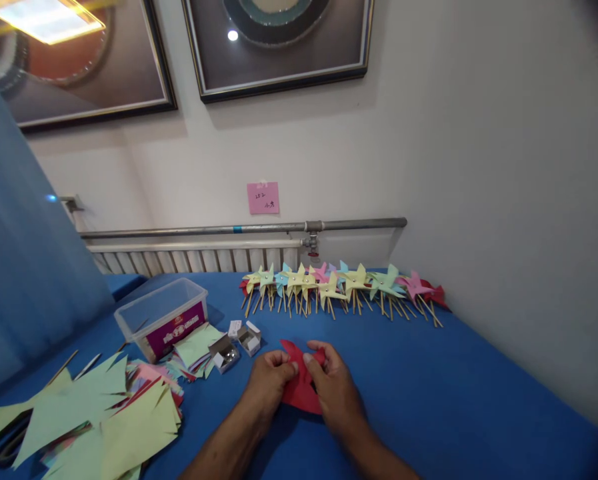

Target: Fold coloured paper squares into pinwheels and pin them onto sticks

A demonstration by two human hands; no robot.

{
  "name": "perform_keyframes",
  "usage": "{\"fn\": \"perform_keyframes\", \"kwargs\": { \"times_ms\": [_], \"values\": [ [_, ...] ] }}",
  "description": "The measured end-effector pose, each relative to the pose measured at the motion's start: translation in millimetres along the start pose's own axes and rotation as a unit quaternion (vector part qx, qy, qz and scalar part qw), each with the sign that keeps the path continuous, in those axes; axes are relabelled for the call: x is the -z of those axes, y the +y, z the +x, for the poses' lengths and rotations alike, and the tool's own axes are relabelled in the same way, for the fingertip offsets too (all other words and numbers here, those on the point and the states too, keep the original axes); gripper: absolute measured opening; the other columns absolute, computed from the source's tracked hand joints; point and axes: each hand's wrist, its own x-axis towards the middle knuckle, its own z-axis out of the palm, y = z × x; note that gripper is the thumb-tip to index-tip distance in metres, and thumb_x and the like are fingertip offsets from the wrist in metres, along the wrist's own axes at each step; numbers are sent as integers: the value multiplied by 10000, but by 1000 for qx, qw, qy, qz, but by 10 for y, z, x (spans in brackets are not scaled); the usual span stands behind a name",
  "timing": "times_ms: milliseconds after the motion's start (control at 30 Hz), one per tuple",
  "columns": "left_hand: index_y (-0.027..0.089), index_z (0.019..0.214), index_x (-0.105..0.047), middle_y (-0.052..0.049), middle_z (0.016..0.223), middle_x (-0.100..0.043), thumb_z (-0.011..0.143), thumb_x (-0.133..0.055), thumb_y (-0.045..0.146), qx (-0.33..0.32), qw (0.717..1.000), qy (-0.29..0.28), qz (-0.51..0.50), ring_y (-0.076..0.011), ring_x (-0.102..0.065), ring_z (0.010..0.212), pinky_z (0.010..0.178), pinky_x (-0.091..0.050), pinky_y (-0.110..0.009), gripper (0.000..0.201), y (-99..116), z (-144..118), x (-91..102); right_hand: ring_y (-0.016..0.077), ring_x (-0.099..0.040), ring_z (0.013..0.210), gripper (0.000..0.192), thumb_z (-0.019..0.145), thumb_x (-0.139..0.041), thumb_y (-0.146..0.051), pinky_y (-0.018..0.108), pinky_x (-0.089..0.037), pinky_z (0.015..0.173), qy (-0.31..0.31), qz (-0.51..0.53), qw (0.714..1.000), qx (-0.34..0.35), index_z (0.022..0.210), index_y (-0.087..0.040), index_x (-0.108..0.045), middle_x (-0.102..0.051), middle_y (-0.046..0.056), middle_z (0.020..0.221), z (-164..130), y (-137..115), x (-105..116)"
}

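Note:
A piece of red paper [303, 398] is held over the blue table between my two hands, its upper parts bent and folded inward. My left hand [270, 383] pinches its left side, thumb on top. On the right side, my right hand [336, 390] grips it with the thumb pressed near the middle and the fingers behind. Beyond my hands, finished paper pinwheels [329, 287] in several colours lie in a row on wooden sticks. Two small open boxes [224, 353] stand to the left of my left hand, the nearer one holding small shiny pieces.
A clear plastic tub [161, 313] with a purple label stands at the left. Cut paper sheets [141, 427] are piled at the front left, beside black-handled scissors [6, 440]. A metal pipe [193, 232] and a radiator [199, 259] run along the wall behind the blue table [429, 400].

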Motion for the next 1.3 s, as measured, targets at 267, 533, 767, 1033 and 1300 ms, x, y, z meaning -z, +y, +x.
{"fn": "perform_keyframes", "kwargs": {
  "times_ms": [267,533,767,1033,1300],
  "values": [
    [185,546,-532,44,448,-542,495,-875,319,3,1000,6,-9,-74,-421,416,477,-270,-214,371,7,-3,-17,212,-629,637,318,820,-644,-450,318,-469,610,27,-59,997,27,1064,-246,-662,-664,-24,685,-55,-87,-6],
    [168,586,-573,29,497,-571,530,-898,397,6,999,-13,-30,-85,-460,455,512,-322,-226,402,-46,24,34,216,-619,622,281,823,-633,-416,318,-451,619,41,-105,993,38,1050,-256,-675,-658,-26,667,-50,-125,5],
    [182,554,-521,42,475,-544,504,-930,370,5,1000,-11,-6,-73,-418,443,499,-276,-224,453,-70,46,64,215,-611,626,280,810,-660,-429,313,-441,613,29,-104,993,41,1036,-265,-682,-657,-19,676,-58,-130,12],
    [172,586,-570,20,521,-607,499,-886,283,-10,993,60,-97,-94,-492,474,527,-366,-230,346,50,31,85,210,-694,799,698,799,-683,-332,336,-551,729,-77,19,996,34,1455,-247,-461,-729,47,1001,-103,-98,-15],
    [189,574,-516,58,521,-565,528,-829,203,-33,984,86,-153,-90,-502,506,562,-398,-228,316,110,32,121,270,-601,1255,458,763,-688,-153,425,-450,1096,-144,-177,959,170,1190,-319,-704,-621,54,1372,-262,-148,-1]
  ]
}}
